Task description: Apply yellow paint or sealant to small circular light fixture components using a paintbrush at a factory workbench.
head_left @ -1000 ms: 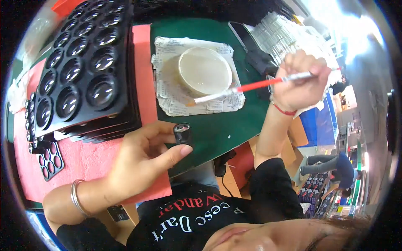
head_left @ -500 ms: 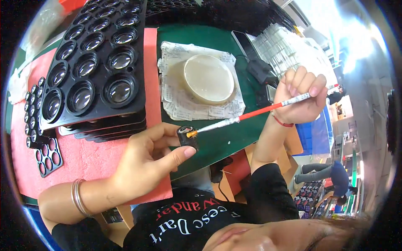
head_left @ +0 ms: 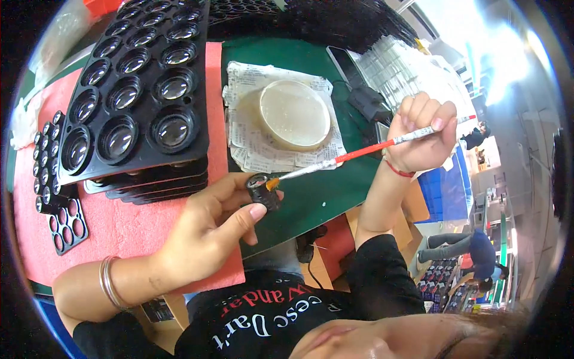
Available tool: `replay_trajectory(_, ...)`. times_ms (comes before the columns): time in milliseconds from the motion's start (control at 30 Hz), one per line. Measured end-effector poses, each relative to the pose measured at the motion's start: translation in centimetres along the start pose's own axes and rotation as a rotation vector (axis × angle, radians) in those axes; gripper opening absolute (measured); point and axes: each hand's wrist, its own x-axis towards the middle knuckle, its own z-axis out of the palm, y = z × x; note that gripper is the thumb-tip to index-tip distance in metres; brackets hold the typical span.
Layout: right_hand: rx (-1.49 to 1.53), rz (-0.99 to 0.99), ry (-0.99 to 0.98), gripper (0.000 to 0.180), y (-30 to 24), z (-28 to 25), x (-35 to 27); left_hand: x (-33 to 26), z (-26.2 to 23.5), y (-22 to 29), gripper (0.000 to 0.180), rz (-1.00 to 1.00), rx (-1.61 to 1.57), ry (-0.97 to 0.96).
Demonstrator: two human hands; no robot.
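the left hand (head_left: 200, 233) is partly closed, with the thumb and the bent fingers around a small black cylinder (head_left: 263, 196), which it holds in the air, tilted, over the near edge of the green table (head_left: 299, 218). the upper end of this cylinder faces up and looks like a ring with something shiny inside. the right hand (head_left: 423, 133) is curled almost to a fist, and it has hold of a thin brush (head_left: 368, 149) by its red and white handle. the brush points down to the left, and its yellowish bristles (head_left: 272, 183) appear to touch the rim of the cylinder. beyond the hands stands a round, pale bowl (head_left: 288, 143), on some layers of printed paper (head_left: 240, 140). to the left, a pink mat (head_left: 134, 233) lies on the table, and on it is a stack of black trays (head_left: 146, 110); the top one carries clear round lenses (head_left: 173, 130) in its cups. farther left are a group of small dark cylinders (head_left: 48, 158) and, just beside them, a flat black holder (head_left: 73, 230) with round holes. near the right hand lies a black device (head_left: 367, 102), whose kind i cannot tell.
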Motion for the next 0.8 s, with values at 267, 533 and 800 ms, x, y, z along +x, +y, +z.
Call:
replay_trajectory(267,-0.228,-0.078,0.190,0.027,1.0,-0.3,-0.1,-0.4,0.0,-0.4,0.032,0.024,0.125,-0.022)
replay_trajectory(533,-0.357,-0.084,0.316,0.027,2.3,-0.6,-0.1,-5.4,-0.4,2.2,0.029,0.495,1.333,-0.121)
replay_trajectory(800,-0.434,-0.120,0.289,0.026,1.7,-0.3,-0.3,-11.6,-5.0,2.7,0.027,0.474,1.389,0.864)
